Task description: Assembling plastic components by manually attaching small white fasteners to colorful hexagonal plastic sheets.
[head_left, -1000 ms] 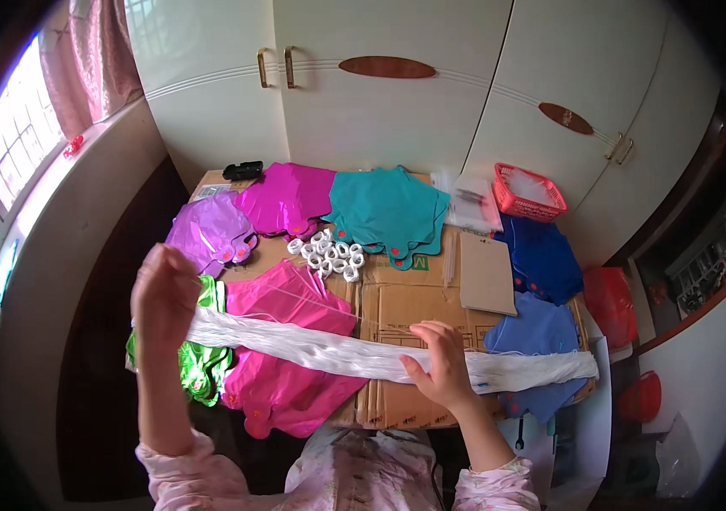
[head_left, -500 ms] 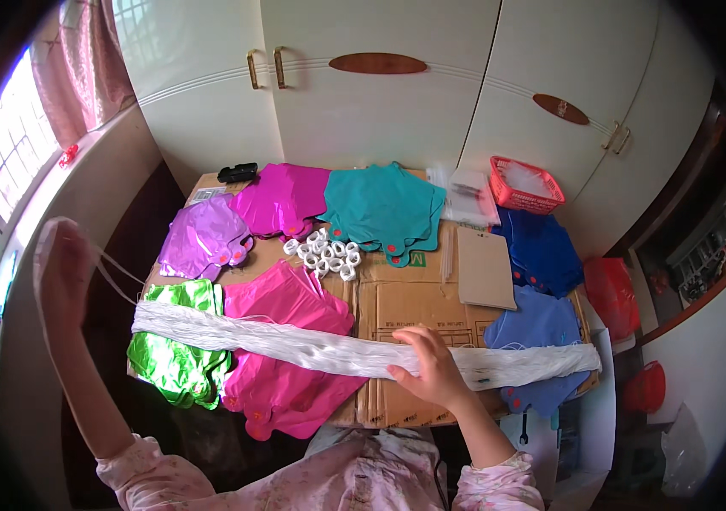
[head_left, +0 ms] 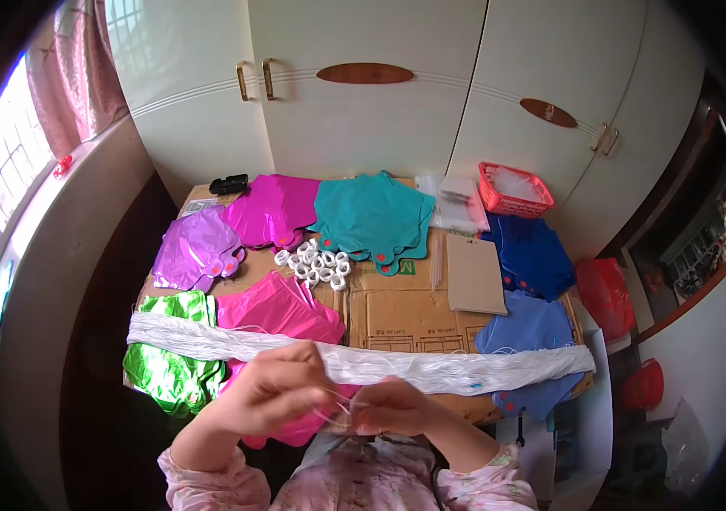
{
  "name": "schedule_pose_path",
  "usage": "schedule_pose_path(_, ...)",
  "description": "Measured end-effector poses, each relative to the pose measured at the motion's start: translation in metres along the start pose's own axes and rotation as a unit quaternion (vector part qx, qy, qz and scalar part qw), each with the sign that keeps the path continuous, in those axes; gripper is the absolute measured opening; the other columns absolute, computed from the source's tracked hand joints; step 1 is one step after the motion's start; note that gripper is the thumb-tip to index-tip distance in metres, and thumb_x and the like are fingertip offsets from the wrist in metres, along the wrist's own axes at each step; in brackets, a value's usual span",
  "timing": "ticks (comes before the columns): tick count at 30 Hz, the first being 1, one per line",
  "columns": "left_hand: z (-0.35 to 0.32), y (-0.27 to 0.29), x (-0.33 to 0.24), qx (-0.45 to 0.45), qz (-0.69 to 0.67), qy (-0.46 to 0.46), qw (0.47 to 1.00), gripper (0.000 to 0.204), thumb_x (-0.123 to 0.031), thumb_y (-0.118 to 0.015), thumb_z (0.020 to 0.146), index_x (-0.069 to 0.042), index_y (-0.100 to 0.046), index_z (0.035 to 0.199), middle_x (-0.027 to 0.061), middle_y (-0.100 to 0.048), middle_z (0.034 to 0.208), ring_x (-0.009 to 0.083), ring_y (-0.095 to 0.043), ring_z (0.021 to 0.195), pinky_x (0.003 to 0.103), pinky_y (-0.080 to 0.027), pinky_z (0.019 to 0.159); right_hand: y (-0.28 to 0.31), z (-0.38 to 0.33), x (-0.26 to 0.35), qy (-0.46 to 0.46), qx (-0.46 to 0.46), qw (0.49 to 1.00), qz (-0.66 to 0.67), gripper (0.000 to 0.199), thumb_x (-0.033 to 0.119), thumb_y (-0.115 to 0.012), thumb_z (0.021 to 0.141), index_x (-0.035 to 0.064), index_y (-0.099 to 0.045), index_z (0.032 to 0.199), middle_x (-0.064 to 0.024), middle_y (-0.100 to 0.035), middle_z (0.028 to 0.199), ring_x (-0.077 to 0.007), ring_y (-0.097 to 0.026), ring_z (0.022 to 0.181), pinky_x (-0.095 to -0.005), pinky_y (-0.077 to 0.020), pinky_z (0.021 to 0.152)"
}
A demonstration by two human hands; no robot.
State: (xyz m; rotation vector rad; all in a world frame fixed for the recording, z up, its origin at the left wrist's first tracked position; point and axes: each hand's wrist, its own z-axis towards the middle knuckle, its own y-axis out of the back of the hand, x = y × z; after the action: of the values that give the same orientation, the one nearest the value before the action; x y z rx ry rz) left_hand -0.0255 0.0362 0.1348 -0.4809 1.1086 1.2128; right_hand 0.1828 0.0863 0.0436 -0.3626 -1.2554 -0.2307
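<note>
Both hands pinch one thin white strand (head_left: 337,407) pulled off the long flat bundle of white string (head_left: 363,362); the strand runs between the fingertips, right at the near edge of the bundle. Left hand (head_left: 273,393): fingers curled, thumb and forefinger clenched on the strand. Right hand (head_left: 397,407): fingers bunched, grasping the same strand, just beside the left fingertips, nearly touching. The bundle is fibrous and loose-edged, one piece, lying straight across the table just beyond the fingers, spanning almost the full width. Under it: flattened brown corrugated cardboard (head_left: 401,311) covering the table. Directly beyond the left fingers and partly under them, a hot-pink foil balloon stack (head_left: 282,311), flat and glossy. Left of the fingers, a crinkly green foil stack (head_left: 167,370) under the bundle's end. Right of the fingers, a light-blue foil stack (head_left: 525,328), and further beyond it a dark-blue stack (head_left: 533,255). Far beyond the fingers: a lilac foil stack (head_left: 192,251), a magenta foil stack (head_left: 273,209), a teal foil stack (head_left: 371,217). That makes seven foil stacks in all. Between the pink and teal stacks sits a cluster of small white ribbon rolls (head_left: 316,264), about a dozen, exact count unclear. One plain tan card sheet (head_left: 475,274) lies beyond the right fingers, one red plastic mesh basket (head_left: 514,189) at the far right corner, one pile of clear plastic bags (head_left: 456,204) next to it. One small black object (head_left: 228,183) sits at the far left corner.
</note>
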Motion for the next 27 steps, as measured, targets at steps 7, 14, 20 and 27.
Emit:
schedule_pose_path(7,-0.057,-0.002,0.039,-0.236,-0.389,0.046,0.889,0.027,-0.021,-0.048,0.092,-0.002,-0.052,0.073,0.0051,-0.046,0.056,0.0148,-0.043,0.053,0.028,-0.034,0.051,0.039,-0.048,-0.003,-0.035,-0.141,0.987,-0.064,0.021,0.022,-0.053,0.092,0.0044,-0.061,0.084,0.0029,-0.054,0.067,-0.0038,-0.044,0.059,-0.0196,-0.0345,0.053)
schedule_pose_path(14,-0.079,0.008,0.05,-0.379,-0.553,0.067,0.739,0.022,-0.021,-0.044,0.095,-0.008,-0.054,0.08,0.0003,-0.047,0.062,0.0094,-0.04,0.055,0.023,-0.033,0.049,0.038,-0.05,0.003,-0.001,-0.148,0.97,-0.195,0.017,0.017,-0.056,0.091,0.0021,-0.06,0.084,-0.0003,-0.057,0.068,-0.0062,-0.046,0.059,-0.0215,-0.0364,0.054)
schedule_pose_path(20,-0.11,0.051,0.052,-0.424,-0.544,-0.116,0.715,0.014,-0.013,-0.042,0.095,-0.002,-0.05,0.09,-0.0001,-0.044,0.069,0.0075,-0.035,0.059,0.02,-0.033,0.054,0.07,-0.088,-0.018,-0.001,-0.251,0.951,-0.178,0.018,0.018,-0.056,0.09,0.0017,-0.06,0.081,-0.0006,-0.058,0.07,-0.0057,-0.048,0.06,-0.0204,-0.0379,0.054)
schedule_pose_path(27,-0.139,0.088,0.047,-0.49,-0.518,-0.138,0.687,0.017,-0.014,-0.045,0.094,-0.001,-0.053,0.087,-0.0014,-0.044,0.064,0.0065,-0.034,0.055,0.021,-0.029,0.05,0.085,-0.109,-0.021,-0.02,-0.298,0.928,-0.221,0.018,0.014,-0.055,0.089,0.0012,-0.058,0.076,-0.0021,-0.058,0.068,-0.0075,-0.051,0.059,-0.0208,-0.0395,0.054)
